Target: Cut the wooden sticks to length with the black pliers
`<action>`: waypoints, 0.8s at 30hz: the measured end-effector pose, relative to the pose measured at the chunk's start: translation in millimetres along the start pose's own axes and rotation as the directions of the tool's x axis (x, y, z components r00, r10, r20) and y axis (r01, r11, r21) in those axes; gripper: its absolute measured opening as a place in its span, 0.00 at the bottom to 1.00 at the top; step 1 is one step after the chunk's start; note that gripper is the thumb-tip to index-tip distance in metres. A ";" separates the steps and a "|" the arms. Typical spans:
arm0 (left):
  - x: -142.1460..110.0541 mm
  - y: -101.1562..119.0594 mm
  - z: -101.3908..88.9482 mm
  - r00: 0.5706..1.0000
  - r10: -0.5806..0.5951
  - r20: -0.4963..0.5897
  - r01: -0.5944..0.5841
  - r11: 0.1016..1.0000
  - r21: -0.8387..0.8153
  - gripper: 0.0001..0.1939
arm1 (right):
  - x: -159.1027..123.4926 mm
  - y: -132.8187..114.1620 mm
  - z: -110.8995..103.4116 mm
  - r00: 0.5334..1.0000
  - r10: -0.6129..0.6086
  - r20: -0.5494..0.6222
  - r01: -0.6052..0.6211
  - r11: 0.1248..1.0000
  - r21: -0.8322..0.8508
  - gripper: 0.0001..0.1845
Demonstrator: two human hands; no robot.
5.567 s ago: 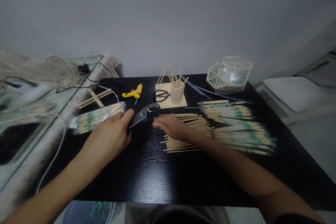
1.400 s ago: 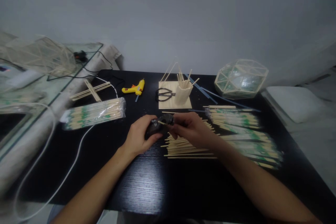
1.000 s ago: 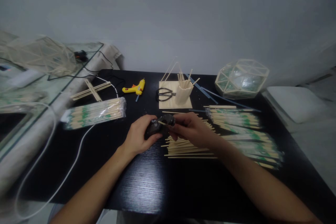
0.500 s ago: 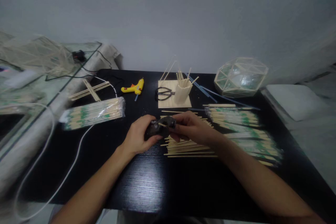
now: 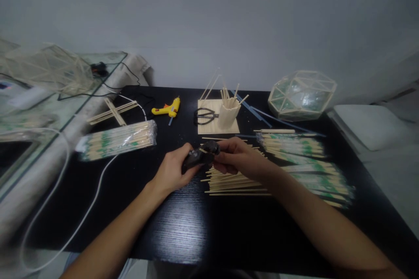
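Note:
Over the middle of the table I hold a black lumpy object (image 5: 200, 157), whose kind I cannot make out. A short pale strip or band lies across it. My left hand (image 5: 175, 168) is closed round its left end, thumb on the near side. At the right end, my right hand (image 5: 237, 157) pinches it with bent fingers, some hidden from view. Under and behind the right hand lies a pile of loose thin wooden sticks (image 5: 225, 185). Beyond the hands, a pair of black-handled scissors (image 5: 205, 116) rests on a square wooden board (image 5: 209, 128).
A stick-covered cup (image 5: 228, 115) holding several sticks stands on the board. To its left lies a yellow glue gun (image 5: 166, 108). Wrapped chopstick packs (image 5: 119, 139) lie left, more packs (image 5: 314, 174) right. A faceted stick-framed shape (image 5: 301, 96) sits back right. A white cable (image 5: 98, 196) loops at left.
The black object has turned in my hands, and the pale strip on it shows at a different angle. Both hands keep their hold, nearly in the same place.

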State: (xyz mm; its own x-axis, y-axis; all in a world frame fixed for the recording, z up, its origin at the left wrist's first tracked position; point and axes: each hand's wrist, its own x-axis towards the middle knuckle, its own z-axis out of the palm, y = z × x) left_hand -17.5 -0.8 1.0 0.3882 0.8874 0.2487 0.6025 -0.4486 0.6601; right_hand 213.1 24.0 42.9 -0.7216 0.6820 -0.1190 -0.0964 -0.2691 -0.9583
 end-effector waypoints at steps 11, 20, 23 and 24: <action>4.5 1.1 2.8 0.990 -0.127 0.056 0.131 0.989 -0.070 0.13 | 5.0 5.4 1.3 0.995 0.008 -0.102 -0.009 1.000 -0.004 0.20; 5.4 3.8 3.4 0.973 -0.166 0.160 0.168 0.986 -0.001 0.16 | -6.9 -23.4 -11.9 0.980 -0.017 -0.199 -0.050 0.945 -0.324 0.23; 4.6 7.0 5.9 0.957 -0.163 0.240 0.167 0.986 0.003 0.16 | -8.9 -28.0 -11.5 0.974 0.069 -0.217 -0.133 0.945 -0.297 0.16; 4.2 7.6 6.9 0.951 -0.165 0.262 0.169 0.986 0.009 0.16 | -8.2 -27.9 -10.4 0.967 0.101 -0.233 -0.166 0.946 -0.280 0.13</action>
State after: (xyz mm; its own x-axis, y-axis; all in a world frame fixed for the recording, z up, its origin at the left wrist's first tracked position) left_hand -6.4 -1.2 2.2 0.4523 0.8900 -0.0587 0.6660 -0.2932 0.6859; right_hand 228.8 33.0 67.9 -0.5476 0.7912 -0.2725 0.2204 -0.1778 -0.9591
